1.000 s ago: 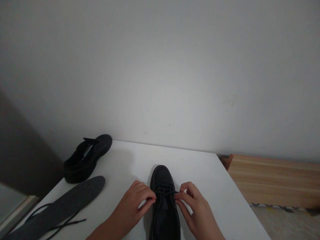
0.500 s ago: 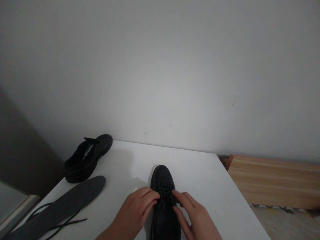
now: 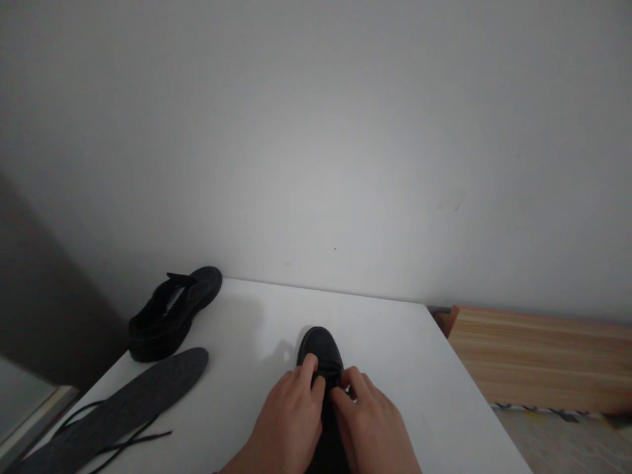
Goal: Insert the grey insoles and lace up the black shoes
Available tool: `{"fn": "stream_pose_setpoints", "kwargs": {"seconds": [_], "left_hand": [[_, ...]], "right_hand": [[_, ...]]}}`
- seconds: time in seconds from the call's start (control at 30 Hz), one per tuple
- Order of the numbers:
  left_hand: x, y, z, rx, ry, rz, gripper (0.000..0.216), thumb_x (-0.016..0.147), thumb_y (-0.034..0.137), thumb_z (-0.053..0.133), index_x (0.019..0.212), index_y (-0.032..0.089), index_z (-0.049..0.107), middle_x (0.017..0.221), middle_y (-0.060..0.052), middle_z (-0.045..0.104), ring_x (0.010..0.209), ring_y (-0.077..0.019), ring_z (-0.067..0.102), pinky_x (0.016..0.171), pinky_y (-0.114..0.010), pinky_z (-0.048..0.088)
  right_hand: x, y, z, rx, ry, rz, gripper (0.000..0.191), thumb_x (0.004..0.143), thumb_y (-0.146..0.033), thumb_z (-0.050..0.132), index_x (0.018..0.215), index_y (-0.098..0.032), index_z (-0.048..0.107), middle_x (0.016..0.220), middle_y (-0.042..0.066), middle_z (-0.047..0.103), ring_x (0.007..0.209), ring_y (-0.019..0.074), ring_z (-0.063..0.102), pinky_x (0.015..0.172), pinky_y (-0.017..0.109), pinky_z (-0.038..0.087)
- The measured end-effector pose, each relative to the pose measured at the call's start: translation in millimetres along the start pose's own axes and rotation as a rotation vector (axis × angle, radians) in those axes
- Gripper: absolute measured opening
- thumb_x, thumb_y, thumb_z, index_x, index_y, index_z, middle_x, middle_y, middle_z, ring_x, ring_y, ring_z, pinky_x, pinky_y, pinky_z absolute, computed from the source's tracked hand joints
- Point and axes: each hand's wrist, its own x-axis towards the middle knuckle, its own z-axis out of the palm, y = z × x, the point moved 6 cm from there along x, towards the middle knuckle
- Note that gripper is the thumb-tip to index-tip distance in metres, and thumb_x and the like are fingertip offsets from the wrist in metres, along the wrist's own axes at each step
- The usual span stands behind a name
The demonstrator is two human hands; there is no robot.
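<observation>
1. While the left hand [image 3: 292,415] and right hand [image 3: 374,421] bend in from either side, the black shoe [image 3: 318,342] lies between them on the white table [image 3: 437,398], its near end partly covered by them.
2. Both sets of fingers are curled and narrow, each thumb near its forefinger; the dark lacing [image 3: 330,372] is so lost against the dark upper that I can't make out whether either hand pinches it.
3. That lacing sits right at the fingertips, between the two hands, and the shoe's long axis runs away from the body, toe toward the wall [image 3: 336,164]. Neither hand is clearly nearer, though the left forefinger reaches farther toward the toe.
4. Half a second ago the left hand was more at the shoe's left edge; it now covers more of the upper, and the right thumb and forefinger have drawn together.
5. Off to the left, a grey insole [image 3: 148,390] lies slantwise across a loose lace [image 3: 157,435].
6. Beyond it, near the wall, a second shoe [image 3: 165,329] rests where it did.
</observation>
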Motion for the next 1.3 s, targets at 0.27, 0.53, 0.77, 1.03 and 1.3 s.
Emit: {"fn": "stream_pose_setpoints", "kwargs": {"seconds": [0.27,0.53,0.77,1.03,1.3], "left_hand": [[3,0,-9,-0.06,0.078,0.038,0.03,0.084,-0.003,0.048,0.091,0.014,0.071,0.114,-0.015,0.066,0.101,-0.0313,0.068,0.087,-0.05,0.058],[-7,-8,-64,-0.708,0.342,0.137,0.021,0.096,0.01,0.046,0.084,0.02,0.06,0.095,-0.003,0.06,0.086,-0.0159,0.061,0.077,-0.026,0.05],[-9,-6,-66,-0.833,0.384,0.192,0.018,0.093,0.013,0.055,0.085,0.023,0.068,0.095,-0.002,0.06,0.089,-0.0164,0.059,0.079,-0.026,0.047],[-2,-19,-41,-0.984,0.27,0.144,0.027,0.086,0.019,0.066,0.112,0.023,0.064,0.103,-0.004,0.067,0.093,-0.0193,0.062,0.085,-0.029,0.05],[6,-32,-10,-1.002,0.193,0.065,0.018,0.092,0.026,0.059,0.083,0.019,0.073,0.084,-0.004,0.076,0.082,-0.0191,0.07,0.077,-0.027,0.048]], "right_hand": [[-3,10,-10,0.371,0.07,0.075,0.024,0.088,-0.004,0.055,0.093,-0.024,0.067,0.107,0.008,0.063,0.092,0.0241,0.065,0.077,0.036,0.056],[-6,22,-39,1.016,0.166,0.329,0.022,0.1,-0.037,0.052,0.092,-0.024,0.068,0.078,0.001,0.066,0.069,0.0149,0.061,0.062,0.021,0.048],[1,8,-23,1.261,0.169,0.404,0.029,0.092,-0.049,0.064,0.095,-0.02,0.071,0.076,0.001,0.063,0.067,0.0149,0.056,0.062,0.024,0.046],[7,11,-15,1.339,0.111,0.358,0.03,0.091,-0.047,0.066,0.092,-0.019,0.075,0.075,0.003,0.064,0.061,0.0138,0.058,0.057,0.024,0.048],[-2,35,-23,1.331,0.279,0.412,0.02,0.09,-0.038,0.071,0.098,-0.022,0.077,0.065,0.002,0.066,0.062,0.0171,0.066,0.063,0.027,0.055]]}}
